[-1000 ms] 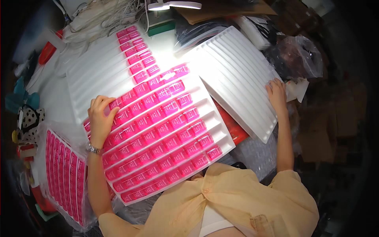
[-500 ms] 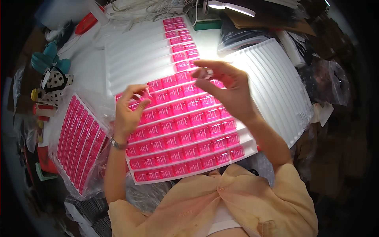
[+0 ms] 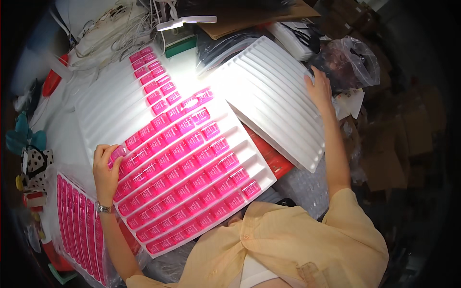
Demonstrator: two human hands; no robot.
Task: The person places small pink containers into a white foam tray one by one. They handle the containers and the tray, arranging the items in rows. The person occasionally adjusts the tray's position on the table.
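A white ridged tray (image 3: 249,149) bears slanting rows of small pink translucent containers (image 3: 186,168) with white print. At the left end of one row, my left hand (image 3: 105,169) has its thumb and fingers closed round a pink container (image 3: 117,154). Off to the right, my right hand (image 3: 319,88) is open with fingers apart, at the outer edge of a stack of white ridged trays (image 3: 273,96). Whether its fingertips touch that edge I cannot tell.
A second tray of pink containers (image 3: 79,225), wrapped in clear plastic, leans at the lower left. Beyond the main tray lie tangled cables (image 3: 122,41) and a bright lamp (image 3: 187,21). A clear plastic bag (image 3: 353,60) sits at the upper right.
My view has turned right. My right hand has gone from above the pink rows, where it pinched something small, to the tray stack. The left hand stays at the rows' left side.
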